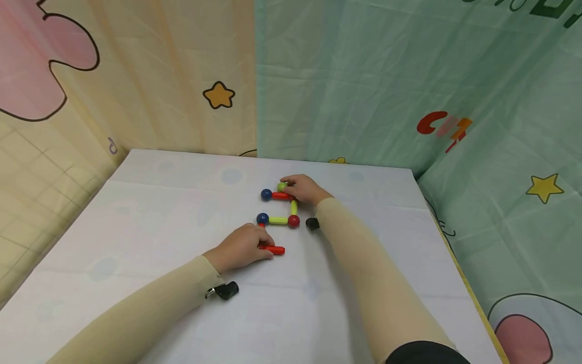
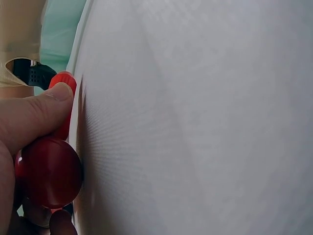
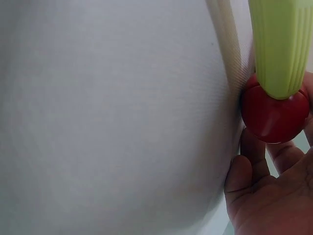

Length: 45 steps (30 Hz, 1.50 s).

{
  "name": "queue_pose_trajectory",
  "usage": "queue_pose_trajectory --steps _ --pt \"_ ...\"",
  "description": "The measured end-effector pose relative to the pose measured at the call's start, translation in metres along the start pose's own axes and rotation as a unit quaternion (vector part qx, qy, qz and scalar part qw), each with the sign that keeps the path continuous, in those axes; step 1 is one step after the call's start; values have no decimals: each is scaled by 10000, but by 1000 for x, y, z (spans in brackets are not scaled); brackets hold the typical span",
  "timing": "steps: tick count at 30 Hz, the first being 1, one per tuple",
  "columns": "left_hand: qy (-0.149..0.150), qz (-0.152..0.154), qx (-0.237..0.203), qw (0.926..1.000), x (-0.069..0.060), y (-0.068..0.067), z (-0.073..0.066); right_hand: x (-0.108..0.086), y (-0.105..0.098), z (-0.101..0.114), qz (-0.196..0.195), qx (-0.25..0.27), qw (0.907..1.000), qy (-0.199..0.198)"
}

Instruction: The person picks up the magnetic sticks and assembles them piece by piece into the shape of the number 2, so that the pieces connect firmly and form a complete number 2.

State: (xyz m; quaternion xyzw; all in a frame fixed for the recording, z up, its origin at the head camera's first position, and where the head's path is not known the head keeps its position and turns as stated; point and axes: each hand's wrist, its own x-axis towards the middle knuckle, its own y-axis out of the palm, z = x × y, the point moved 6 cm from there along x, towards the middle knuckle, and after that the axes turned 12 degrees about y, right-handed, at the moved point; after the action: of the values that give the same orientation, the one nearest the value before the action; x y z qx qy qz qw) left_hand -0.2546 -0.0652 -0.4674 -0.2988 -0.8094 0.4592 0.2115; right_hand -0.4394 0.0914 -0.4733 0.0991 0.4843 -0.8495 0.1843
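Note:
Balls and rods form a bent chain on the table. At its near end my left hand (image 1: pixel 245 246) holds a red rod (image 1: pixel 279 250), thumb pressed along it. In the left wrist view a dark red ball (image 2: pixel 51 172) sits beside that thumb, below the red rod (image 2: pixel 63 80). At the far end my right hand (image 1: pixel 306 189) pinches a green ball (image 1: pixel 282 187) between thumb and forefinger. Next to the green ball are a blue ball (image 1: pixel 266 194) and red rod (image 1: pixel 281 196). The right wrist view shows a red ball (image 3: pixel 275 113) with a yellow-green rod (image 3: pixel 281 49) near curled fingers.
Between the hands lie a second blue ball (image 1: pixel 262 219), a yellow-green rod (image 1: pixel 278 221) and a red ball (image 1: pixel 293 221), joined together. The table (image 1: pixel 150 212) has a white cloth. Patterned curtains (image 1: pixel 341 91) hang behind it and at its sides.

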Motion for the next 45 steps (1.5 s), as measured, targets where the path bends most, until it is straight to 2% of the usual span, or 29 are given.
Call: queue_pose_trajectory --steps 8,14,18,24,34,40,45 --pt "1 7 -35 10000 1 -1 -1 1 0 1 -47 242 9996 160" --pt "-73 26 -77 9999 2 -1 0 -3 -14 -6 -329 303 9989 163" --pt "-117 45 -101 9999 3 1 2 -12 -27 -18 -446 335 9981 262" --pt "-102 2 -151 9998 7 -1 6 -33 -36 -40 -359 373 9977 437" --pt "-209 -3 -271 9994 18 -5 13 -77 -22 -64 -18 321 9982 497" --pt "-216 4 -210 9995 27 -6 18 -100 -8 -67 71 313 9993 187" --pt "-327 25 -279 9991 32 -8 21 -114 5 -60 236 341 9990 -147"
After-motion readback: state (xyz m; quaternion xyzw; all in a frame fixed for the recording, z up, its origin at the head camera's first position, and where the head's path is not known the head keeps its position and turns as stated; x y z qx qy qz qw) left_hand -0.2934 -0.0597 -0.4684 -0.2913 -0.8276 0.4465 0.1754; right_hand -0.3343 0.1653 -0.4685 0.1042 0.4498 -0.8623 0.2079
